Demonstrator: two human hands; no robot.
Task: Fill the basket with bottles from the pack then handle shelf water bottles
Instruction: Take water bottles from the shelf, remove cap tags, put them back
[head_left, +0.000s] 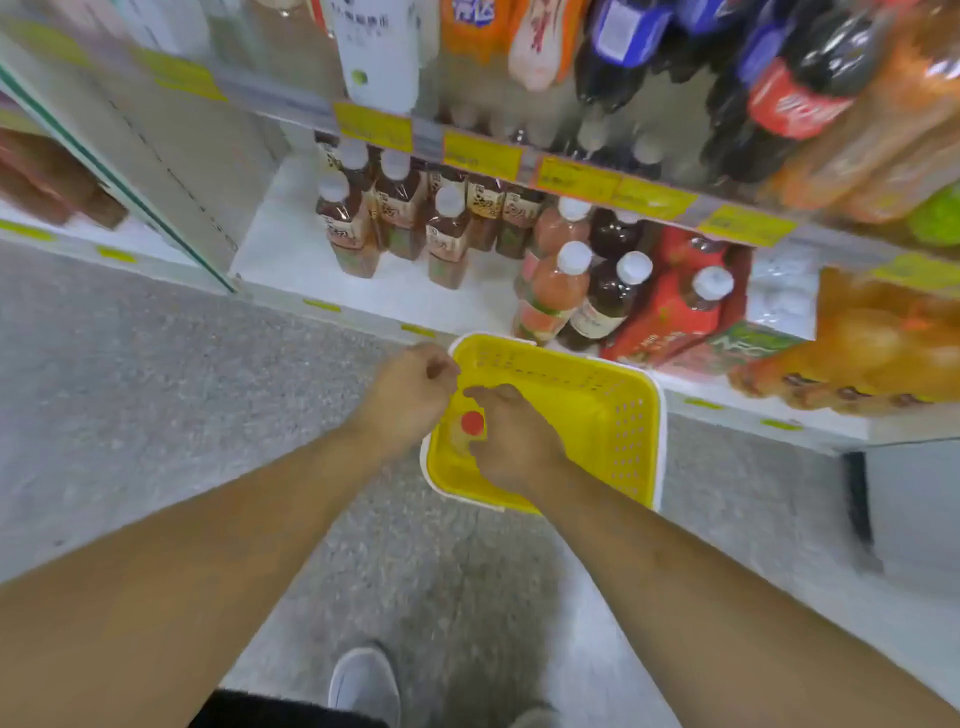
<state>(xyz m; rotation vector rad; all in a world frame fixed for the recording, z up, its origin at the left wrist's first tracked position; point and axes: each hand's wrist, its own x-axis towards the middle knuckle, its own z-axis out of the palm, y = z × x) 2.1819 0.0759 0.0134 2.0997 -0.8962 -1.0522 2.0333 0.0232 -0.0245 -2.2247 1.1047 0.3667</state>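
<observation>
One bottle (470, 434) with a red cap stands in the yellow basket (631, 415) on the floor, right hand (511, 441) curled round its shoulder just beside the cap. Left hand (410, 387) hovers at the basket's near-left rim, fingers curled, holding nothing visible (blurry). Likely smooth stiff plastic, moderately heavy if full; neck or shoulder gives the surest hold. Shelf bottles (447, 234) wait behind.

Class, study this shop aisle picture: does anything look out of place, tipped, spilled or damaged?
Nothing looks spilled or damaged. The yellow basket sits on the floor against the bottom shelf, holding one red-capped bottle upright beside the right hand. Shelf bottles stand upright.
</observation>
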